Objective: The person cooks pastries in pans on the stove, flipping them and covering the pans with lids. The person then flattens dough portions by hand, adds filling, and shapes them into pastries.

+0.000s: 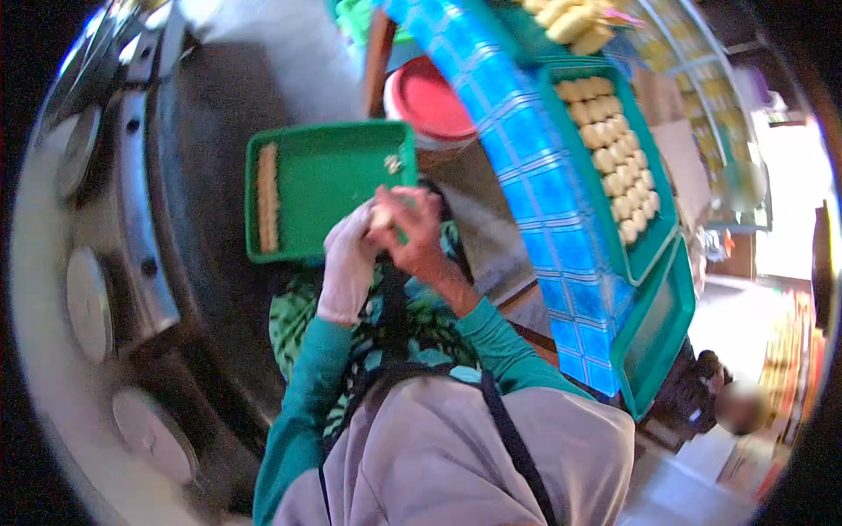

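Observation:
My left hand (349,254), in a white glove, is raised at the near right corner of a green tray (324,188). Bare, my right hand (414,230) meets it, and the fingers of both close around a small pale piece (382,216), partly hidden between them. A row of light brown pieces (267,197) lies along the tray's left side. Small white bits (392,164) rest near its right edge.
Right of me, a table with a blue checked cloth (548,210) bears a green tray (662,188) of pale dough-like pieces (614,149) and another green tray (653,324). A red-lidded bucket (434,98) stands beyond my hands. Round lids (153,434) line the left; a person (706,386) is at lower right.

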Tool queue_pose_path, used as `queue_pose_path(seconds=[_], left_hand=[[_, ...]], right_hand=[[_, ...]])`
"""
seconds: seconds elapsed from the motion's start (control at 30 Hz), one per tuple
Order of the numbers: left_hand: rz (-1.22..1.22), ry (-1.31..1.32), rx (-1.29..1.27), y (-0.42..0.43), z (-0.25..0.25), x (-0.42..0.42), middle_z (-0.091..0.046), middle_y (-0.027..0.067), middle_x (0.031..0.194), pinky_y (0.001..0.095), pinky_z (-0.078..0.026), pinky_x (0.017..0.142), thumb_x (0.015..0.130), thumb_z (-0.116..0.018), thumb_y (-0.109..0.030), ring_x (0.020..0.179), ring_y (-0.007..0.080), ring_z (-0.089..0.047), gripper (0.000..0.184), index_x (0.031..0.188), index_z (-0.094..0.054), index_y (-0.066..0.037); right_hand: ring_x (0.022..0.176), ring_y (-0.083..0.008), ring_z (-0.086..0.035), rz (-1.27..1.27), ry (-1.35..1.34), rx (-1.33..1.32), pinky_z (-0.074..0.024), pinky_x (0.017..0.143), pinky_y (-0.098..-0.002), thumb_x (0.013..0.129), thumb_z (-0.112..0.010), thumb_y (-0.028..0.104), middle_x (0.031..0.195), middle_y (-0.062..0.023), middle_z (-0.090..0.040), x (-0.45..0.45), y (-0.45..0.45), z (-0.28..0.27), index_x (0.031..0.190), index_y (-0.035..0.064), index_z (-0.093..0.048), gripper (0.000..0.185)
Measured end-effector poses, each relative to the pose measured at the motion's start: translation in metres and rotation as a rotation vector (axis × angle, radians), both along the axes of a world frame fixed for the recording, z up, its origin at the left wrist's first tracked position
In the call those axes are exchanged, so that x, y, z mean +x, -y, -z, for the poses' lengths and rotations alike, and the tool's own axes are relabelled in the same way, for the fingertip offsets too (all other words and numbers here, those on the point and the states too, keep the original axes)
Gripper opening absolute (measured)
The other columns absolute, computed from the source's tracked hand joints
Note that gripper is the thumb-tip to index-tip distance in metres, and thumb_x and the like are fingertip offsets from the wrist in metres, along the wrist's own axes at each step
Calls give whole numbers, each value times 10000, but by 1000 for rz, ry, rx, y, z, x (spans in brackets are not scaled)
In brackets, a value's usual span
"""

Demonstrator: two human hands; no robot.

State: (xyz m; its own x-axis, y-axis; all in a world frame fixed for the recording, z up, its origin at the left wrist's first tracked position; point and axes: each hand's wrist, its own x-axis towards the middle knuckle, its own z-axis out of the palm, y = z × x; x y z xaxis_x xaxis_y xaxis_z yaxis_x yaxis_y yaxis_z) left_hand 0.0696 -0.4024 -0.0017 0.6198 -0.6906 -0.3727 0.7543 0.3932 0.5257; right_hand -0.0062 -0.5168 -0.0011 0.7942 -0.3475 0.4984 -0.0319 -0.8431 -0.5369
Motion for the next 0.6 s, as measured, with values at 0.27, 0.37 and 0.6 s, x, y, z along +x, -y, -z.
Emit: queue_pose_path(seconds=[0.27,0.37,0.6], left_hand=[[89,44,-42,4,-1,-2,-569,151,1251,297,-510,893,946,-558,-89,1069,200,-601,399,1307,-490,69],[-59,75,67,8,-13,-7,-568,141,1262,286,-491,895,951,-572,-118,1074,167,-588,526,1409,-372,45],[-18,426,242,15,-20,-26,-602,134,1219,307,-455,938,943,-585,-149,1072,171,-577,437,1308,-503,77]], right_hand=[[1093,-310,-526,15,-39,177,-399,960,-450,699,-785,247,1103,-115,-632,-6,-1,-3,1283,48,-569,654],[852,-252,-649,165,-26,457,-536,716,-378,775,-775,252,957,-112,-679,-12,-8,-16,1183,14,-639,492],[658,-117,-654,166,153,1461,-545,540,-254,868,-708,184,817,-54,-698,-20,-16,0,1058,-12,-690,274]])
